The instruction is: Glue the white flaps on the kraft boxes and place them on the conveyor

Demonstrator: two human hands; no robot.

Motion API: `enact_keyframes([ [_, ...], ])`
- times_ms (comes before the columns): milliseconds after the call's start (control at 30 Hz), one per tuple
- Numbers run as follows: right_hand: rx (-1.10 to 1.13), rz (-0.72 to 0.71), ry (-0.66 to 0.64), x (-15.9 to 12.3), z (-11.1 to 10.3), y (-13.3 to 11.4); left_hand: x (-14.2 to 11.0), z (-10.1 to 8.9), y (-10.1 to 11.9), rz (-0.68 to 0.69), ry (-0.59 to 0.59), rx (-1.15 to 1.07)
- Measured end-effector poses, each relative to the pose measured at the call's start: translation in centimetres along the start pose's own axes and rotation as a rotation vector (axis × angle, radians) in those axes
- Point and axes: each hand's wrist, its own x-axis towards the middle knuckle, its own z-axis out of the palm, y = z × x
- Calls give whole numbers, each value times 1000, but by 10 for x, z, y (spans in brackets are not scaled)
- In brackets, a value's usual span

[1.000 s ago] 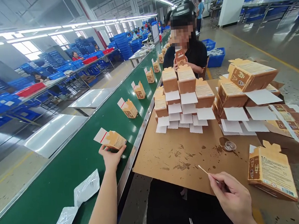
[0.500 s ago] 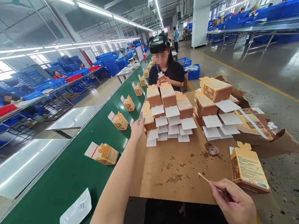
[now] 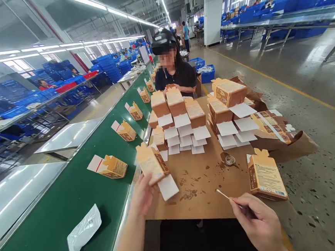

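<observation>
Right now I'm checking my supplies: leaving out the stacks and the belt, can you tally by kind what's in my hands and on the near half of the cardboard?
Boxes: 2 (held box, lone box)
Cotton swab: 1
Clear dish: 1
Total: 4

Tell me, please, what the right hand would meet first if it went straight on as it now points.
Swab first, the right hand would probably meet the box in the left hand, but depth is unclear; the cardboard sheet might come first.
</observation>
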Motion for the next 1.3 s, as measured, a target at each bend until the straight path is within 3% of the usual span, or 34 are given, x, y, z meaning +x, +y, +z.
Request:
enact_keyframes([
  [100, -64, -41, -131, -14, 24, -1, -44, 3, -43, -95, -47, -29],
  [167, -156, -101, -248, -26, 45, 0, -56, 7, -60, -70, -29, 30],
  [300, -289, -213, -395, -46, 78, 1, -55, 9, -68, -6, -51, 147],
  [433, -306, -222, -448, -52, 88, 3, -60, 10, -65, 76, -30, 183],
  [667, -317, -162, -409, -38, 77, 12, -71, 13, -69, 97, -50, 242],
  [900, -239, -141, -238, -34, 39, 7, -86, 2, -80, 205, -72, 478],
  [1100, -127, -90, -89, -33, 17, 3, -103, 0, -95, 272, -4, 587],
  [1300, -149, 16, -163, -30, 19, -4, -102, 14, -95, 281, 23, 595],
])
